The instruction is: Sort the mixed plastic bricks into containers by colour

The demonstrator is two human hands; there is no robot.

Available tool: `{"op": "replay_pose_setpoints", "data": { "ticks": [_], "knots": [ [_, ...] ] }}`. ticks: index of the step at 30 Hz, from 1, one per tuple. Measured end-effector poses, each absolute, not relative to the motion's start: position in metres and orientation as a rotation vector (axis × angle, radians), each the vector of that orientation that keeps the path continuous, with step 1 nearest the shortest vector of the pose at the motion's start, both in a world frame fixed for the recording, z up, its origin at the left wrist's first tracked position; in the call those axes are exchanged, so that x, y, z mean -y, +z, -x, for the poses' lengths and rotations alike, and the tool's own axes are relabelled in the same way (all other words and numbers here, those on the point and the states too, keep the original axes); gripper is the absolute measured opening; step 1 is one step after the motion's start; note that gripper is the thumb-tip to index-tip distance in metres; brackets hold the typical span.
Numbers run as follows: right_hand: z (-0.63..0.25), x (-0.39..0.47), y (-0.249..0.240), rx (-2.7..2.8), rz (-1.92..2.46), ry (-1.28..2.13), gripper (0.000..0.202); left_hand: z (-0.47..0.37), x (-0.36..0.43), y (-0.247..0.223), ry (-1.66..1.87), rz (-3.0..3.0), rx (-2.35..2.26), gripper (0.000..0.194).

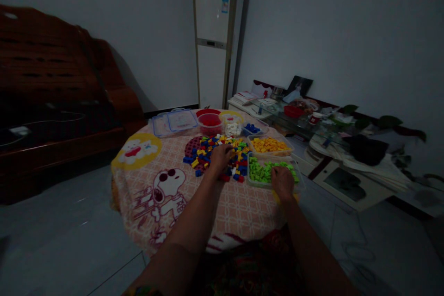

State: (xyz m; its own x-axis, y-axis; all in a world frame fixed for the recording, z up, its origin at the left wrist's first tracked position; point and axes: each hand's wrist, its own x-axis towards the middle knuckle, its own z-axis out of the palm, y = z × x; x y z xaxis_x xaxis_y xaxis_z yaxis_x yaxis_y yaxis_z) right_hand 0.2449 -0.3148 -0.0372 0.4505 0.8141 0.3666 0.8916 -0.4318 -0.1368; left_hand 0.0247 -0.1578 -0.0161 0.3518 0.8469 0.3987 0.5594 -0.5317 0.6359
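A pile of mixed blocks in blue, yellow, red and green lies at the middle of the round table. Over its near part is my left hand, fingers bent together; what they pinch, if anything, is too small to tell. My right hand is closed above the right part of a clear box of green blocks, its fingertips hidden. Behind that box sits a box of yellow blocks. Farther back are blue blocks in a container and white blocks.
The table's patterned cloth surrounds the blocks. Clear lids with blue edges and a red bowl are at the back. A cluttered glass-topped cabinet stands at the right, a wooden bench at the left.
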Motion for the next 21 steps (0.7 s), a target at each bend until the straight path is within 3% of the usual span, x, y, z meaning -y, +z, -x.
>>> {"op": "replay_pose_setpoints", "data": {
  "ticks": [8, 21],
  "knots": [
    [-0.243, 0.317, -0.034, 1.455, 2.390, -0.352, 0.029, 0.028, 0.137, -0.013, 0.759, -2.079, -1.728, 0.021],
    [-0.244, 0.316, -0.035, 1.468, 2.395, -0.351, 0.028, 0.016, 0.141, -0.017, 0.527, -2.164, -1.733, 0.018]
  ]
}}
